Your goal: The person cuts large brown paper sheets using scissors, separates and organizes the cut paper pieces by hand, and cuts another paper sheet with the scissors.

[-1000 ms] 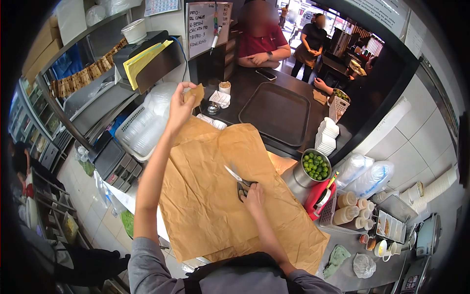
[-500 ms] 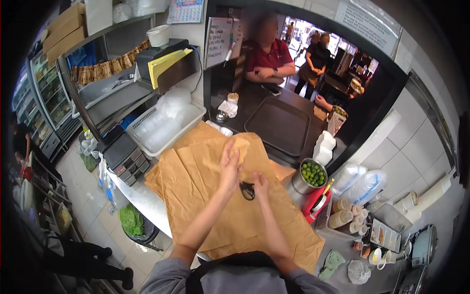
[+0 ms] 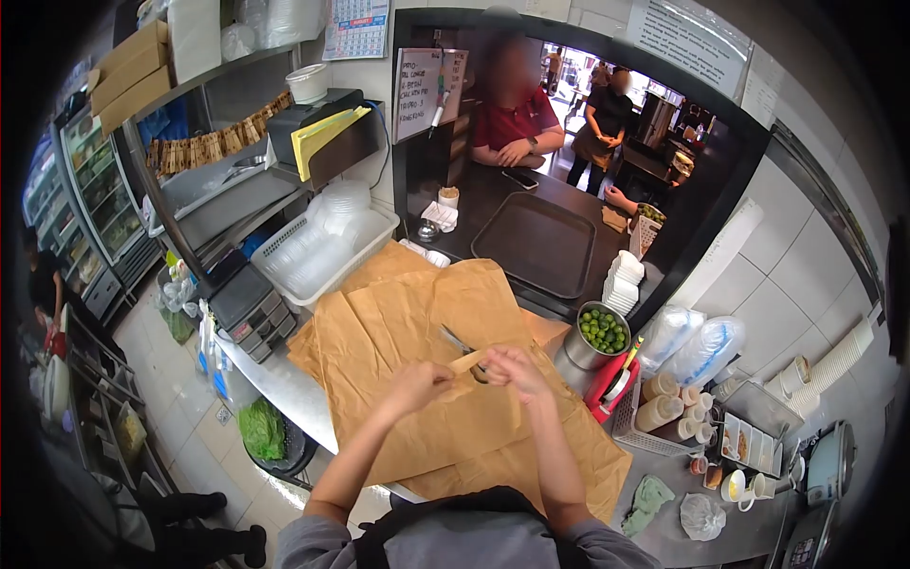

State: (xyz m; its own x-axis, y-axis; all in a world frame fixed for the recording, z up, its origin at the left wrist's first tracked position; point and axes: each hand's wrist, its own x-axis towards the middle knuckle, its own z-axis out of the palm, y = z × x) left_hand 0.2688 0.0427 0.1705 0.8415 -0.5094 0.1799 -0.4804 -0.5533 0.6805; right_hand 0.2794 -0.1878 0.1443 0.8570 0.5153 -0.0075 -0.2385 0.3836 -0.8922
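We kept our left hand pinched on the large crinkled brown paper sheet spread beneath it, pulling it taut, while our right hand, beside it, gripped the black-handled steel scissors.

Bright even indoor light, strongest daylight from the street opening at one o'clock, soft shadows under both hands, heavy fisheye bending, black vignette around every edge, faces blurred at twelve o'clock
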